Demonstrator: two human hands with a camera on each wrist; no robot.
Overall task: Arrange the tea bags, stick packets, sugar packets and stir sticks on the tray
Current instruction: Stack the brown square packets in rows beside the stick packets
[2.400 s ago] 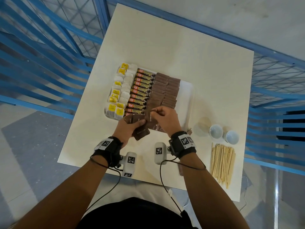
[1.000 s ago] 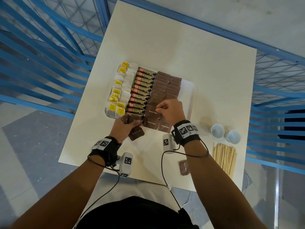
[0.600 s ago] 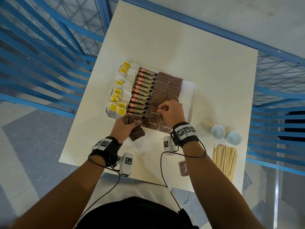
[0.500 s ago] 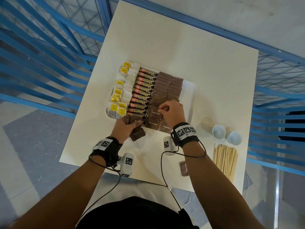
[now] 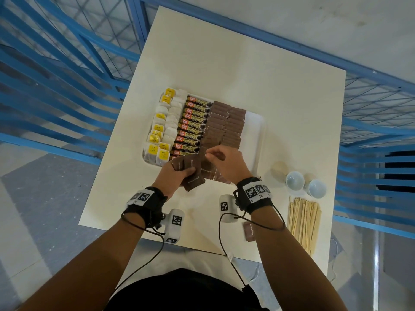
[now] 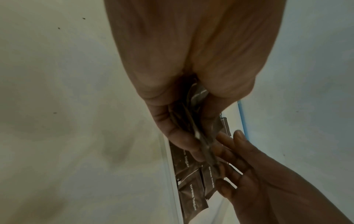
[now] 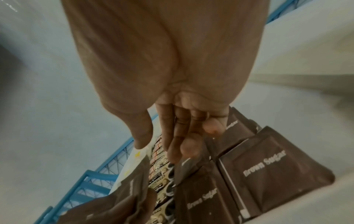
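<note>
— How will the sugar packets [image 5: 221,129] handle?

— They look light, thin and floppy, probably slick against each other — a fanned stack slides apart easily. Your left hand [image 5: 174,176] grips a fan of them at 6 o'clock of the tray [image 5: 256,131], thumb curled over the top. Pinch each by a short edge, not the middle.

— And my right?

— Your right hand [image 5: 226,163] is over the near rows, fingers curled; whether they pinch a packet, I cannot tell. One stray packet [image 5: 249,231] lies on the surface at 5 o'clock; the stir sticks [image 5: 303,223] wait at 4 o'clock — stiff, best gathered as a bundle.
</note>
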